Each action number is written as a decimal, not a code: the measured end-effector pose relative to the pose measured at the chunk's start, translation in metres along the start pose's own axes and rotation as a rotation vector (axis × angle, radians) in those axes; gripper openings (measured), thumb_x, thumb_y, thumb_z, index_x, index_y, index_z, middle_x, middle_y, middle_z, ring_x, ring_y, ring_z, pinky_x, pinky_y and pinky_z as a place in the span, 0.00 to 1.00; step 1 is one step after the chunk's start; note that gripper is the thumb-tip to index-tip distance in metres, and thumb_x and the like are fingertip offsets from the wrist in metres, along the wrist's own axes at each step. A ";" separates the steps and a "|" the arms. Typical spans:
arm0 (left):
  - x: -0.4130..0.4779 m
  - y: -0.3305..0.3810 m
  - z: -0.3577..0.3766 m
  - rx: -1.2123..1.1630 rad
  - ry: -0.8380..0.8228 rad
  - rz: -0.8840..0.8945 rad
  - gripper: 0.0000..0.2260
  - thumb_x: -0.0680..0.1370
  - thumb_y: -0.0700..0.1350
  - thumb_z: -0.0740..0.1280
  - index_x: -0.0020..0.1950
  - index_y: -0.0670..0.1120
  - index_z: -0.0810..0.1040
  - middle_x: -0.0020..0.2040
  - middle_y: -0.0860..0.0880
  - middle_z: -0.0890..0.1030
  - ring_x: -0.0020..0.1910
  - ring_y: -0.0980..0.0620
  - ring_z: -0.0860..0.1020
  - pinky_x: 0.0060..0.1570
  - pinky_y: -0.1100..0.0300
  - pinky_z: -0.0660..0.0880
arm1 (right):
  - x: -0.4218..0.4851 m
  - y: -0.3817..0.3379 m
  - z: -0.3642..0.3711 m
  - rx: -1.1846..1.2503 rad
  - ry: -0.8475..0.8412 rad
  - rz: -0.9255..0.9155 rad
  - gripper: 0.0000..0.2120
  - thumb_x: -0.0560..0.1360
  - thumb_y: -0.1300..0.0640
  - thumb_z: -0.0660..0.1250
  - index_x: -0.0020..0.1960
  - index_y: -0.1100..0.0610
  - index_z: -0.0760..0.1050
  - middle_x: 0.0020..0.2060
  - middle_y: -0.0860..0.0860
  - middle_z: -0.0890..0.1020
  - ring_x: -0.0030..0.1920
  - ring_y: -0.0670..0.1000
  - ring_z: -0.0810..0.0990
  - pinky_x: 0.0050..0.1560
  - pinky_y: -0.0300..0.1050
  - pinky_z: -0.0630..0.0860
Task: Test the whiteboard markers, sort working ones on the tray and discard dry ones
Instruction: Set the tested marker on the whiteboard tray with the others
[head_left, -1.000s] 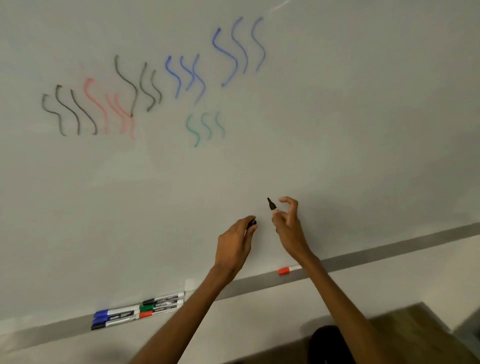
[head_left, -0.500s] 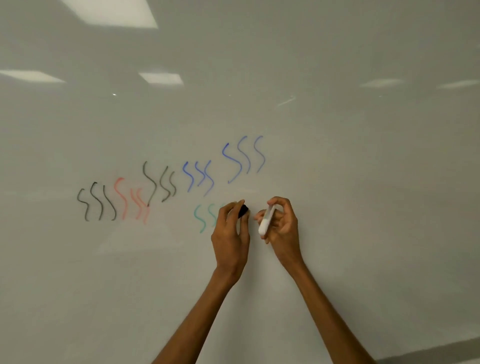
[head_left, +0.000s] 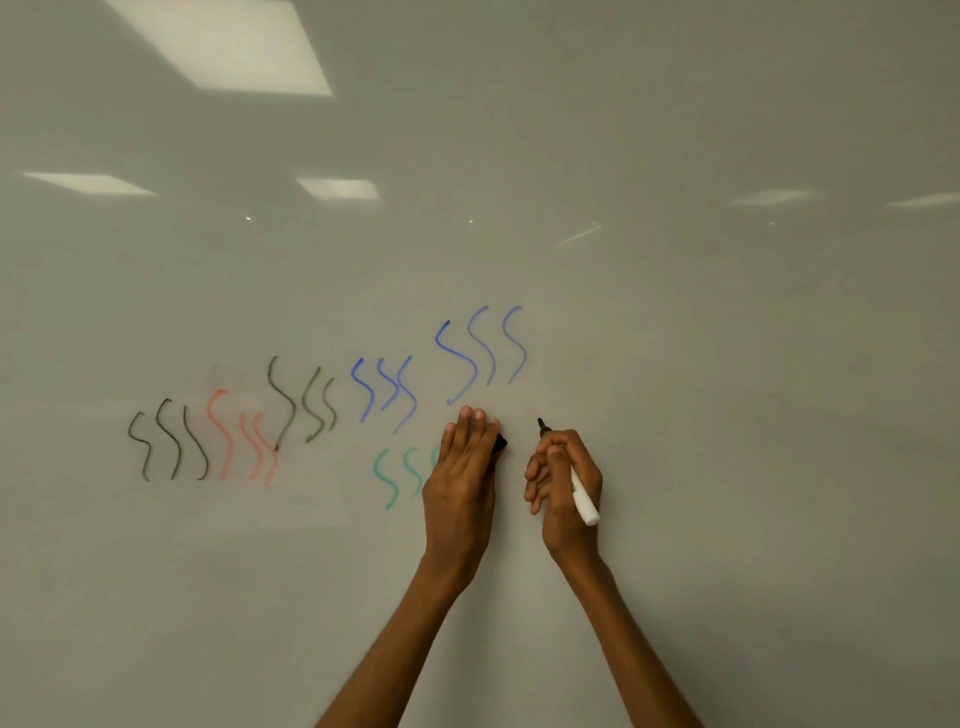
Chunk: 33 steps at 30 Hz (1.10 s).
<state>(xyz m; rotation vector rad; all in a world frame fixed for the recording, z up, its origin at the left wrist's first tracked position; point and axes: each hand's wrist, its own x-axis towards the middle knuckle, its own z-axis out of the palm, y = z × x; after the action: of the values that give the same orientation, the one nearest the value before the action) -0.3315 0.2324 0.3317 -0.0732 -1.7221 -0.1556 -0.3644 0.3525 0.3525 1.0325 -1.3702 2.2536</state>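
While your right hand (head_left: 563, 486) curls its fingers round the marker (head_left: 584, 500), its tip points up and left at bare whiteboard (head_left: 727, 415) just beside your left hand (head_left: 460, 480), which seems to pinch the cap (head_left: 500, 443).

Your R hand (head_left: 566, 483) grips a white marker (head_left: 583, 496), fingers (head_left: 535, 475) curled round the barrel. The black tip points up-left, close to the whiteboard (head_left: 701, 364); can't tell if it touches. Your L hand (head_left: 460, 483) is just beside it, fingers pointing up, w/ a black cap (head_left: 500, 443) pinched at the thumb side. It covers part of 3 green squiggles (head_left: 387, 475). Above are 2 sets of 3 blue squiggles (head_left: 483, 348). Further left are 2 sets of 3 black squiggles (head_left: 166, 441) w/ faint red squiggles (head_left: 223, 436) between. Ceiling-light reflections (head_left: 223, 47) show up top.
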 end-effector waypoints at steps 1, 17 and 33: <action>0.000 0.000 0.001 0.004 0.011 -0.006 0.19 0.77 0.33 0.65 0.68 0.39 0.73 0.71 0.44 0.69 0.73 0.48 0.65 0.72 0.50 0.63 | -0.003 0.003 -0.003 0.017 0.030 0.008 0.11 0.78 0.59 0.55 0.41 0.64 0.68 0.29 0.64 0.71 0.25 0.56 0.67 0.21 0.43 0.64; 0.005 0.009 0.000 0.066 0.037 -0.042 0.15 0.80 0.42 0.62 0.67 0.41 0.74 0.68 0.45 0.72 0.70 0.47 0.69 0.71 0.53 0.64 | 0.020 -0.011 -0.024 0.011 0.019 0.022 0.10 0.77 0.58 0.56 0.41 0.62 0.70 0.27 0.59 0.75 0.23 0.56 0.72 0.23 0.42 0.65; 0.006 0.010 0.000 0.035 0.037 -0.063 0.15 0.79 0.40 0.64 0.66 0.41 0.76 0.69 0.47 0.70 0.71 0.49 0.67 0.70 0.51 0.65 | 0.018 -0.016 -0.038 -0.020 0.079 0.059 0.10 0.78 0.56 0.55 0.43 0.60 0.71 0.29 0.59 0.76 0.25 0.57 0.75 0.23 0.40 0.65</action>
<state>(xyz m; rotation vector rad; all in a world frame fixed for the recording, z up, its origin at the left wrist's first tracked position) -0.3308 0.2416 0.3379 0.0097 -1.6904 -0.1725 -0.3833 0.3915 0.3645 0.8978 -1.4052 2.2920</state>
